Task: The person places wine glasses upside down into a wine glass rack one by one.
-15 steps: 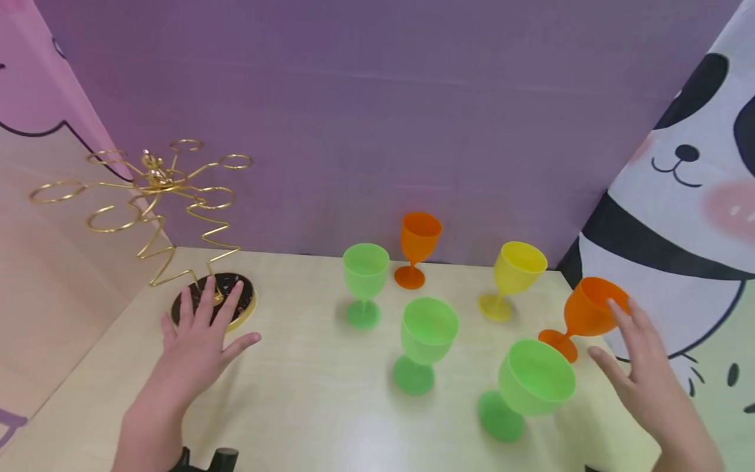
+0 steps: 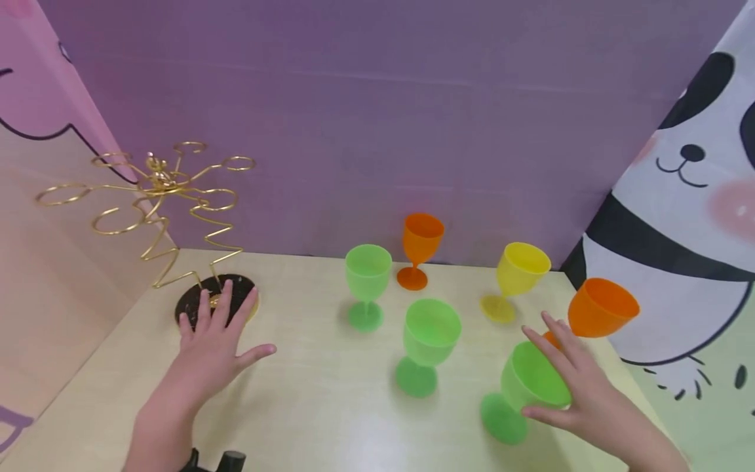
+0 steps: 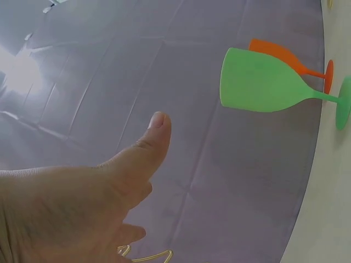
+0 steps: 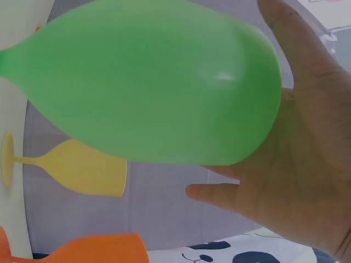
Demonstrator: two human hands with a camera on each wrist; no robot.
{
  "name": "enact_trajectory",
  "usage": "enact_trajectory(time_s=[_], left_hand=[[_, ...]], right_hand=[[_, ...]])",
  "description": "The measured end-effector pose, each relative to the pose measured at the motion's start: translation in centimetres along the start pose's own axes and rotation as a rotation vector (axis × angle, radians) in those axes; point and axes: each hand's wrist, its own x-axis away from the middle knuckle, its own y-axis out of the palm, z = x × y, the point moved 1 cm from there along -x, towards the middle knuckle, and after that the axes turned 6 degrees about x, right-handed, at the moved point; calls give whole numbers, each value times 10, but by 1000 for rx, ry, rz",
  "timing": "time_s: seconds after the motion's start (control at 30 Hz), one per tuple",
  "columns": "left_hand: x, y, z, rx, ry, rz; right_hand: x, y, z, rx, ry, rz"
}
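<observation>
My left hand (image 2: 203, 364), fingers spread, hovers in front of a gold wire stand (image 2: 162, 183) and overlaps its round black base (image 2: 191, 298) in the head view. My right hand (image 2: 596, 406) is beside the nearest green goblet (image 2: 522, 387), its straight fingers over the far side of the bowl and its thumb at the near side. In the right wrist view that goblet's bowl (image 4: 153, 82) fills the space before the palm. Just behind stands an orange goblet (image 2: 601, 308), its foot mostly hidden by my fingers. A yellow goblet (image 2: 522, 269) stands farther back.
Two more green goblets, one central (image 2: 430, 334) and one farther left (image 2: 367, 272), stand on the pale table (image 2: 307, 406). Another orange goblet (image 2: 421, 239) is near the purple backdrop (image 2: 366, 131). A panda-printed cloth (image 2: 678, 229) hangs at the right edge.
My right hand has moved left, from beside the right-hand orange goblet to the nearest green goblet. The left hand has shifted slightly right and down, fingers still spread.
</observation>
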Motion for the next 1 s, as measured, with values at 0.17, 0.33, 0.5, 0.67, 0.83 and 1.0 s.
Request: enact_trajectory(time_s=[0.17, 0.33, 0.5, 0.67, 0.83, 1.0], left_hand=[[-3, 6, 9, -9, 39, -8], [-5, 20, 27, -10, 134, -10], [-8, 43, 47, 23, 269, -37], [-4, 64, 65, 97, 347, -124], [5, 77, 84, 192, 407, -238], [12, 88, 94, 246, 439, -313]], right_hand=[[0, 4, -1, 58, 1, -21], [-2, 5, -1, 86, 27, -42], [-2, 5, 0, 93, 40, -54], [-2, 6, 0, 120, 37, -53], [1, 7, 1, 148, -3, -21], [3, 10, 2, 176, -27, -18]])
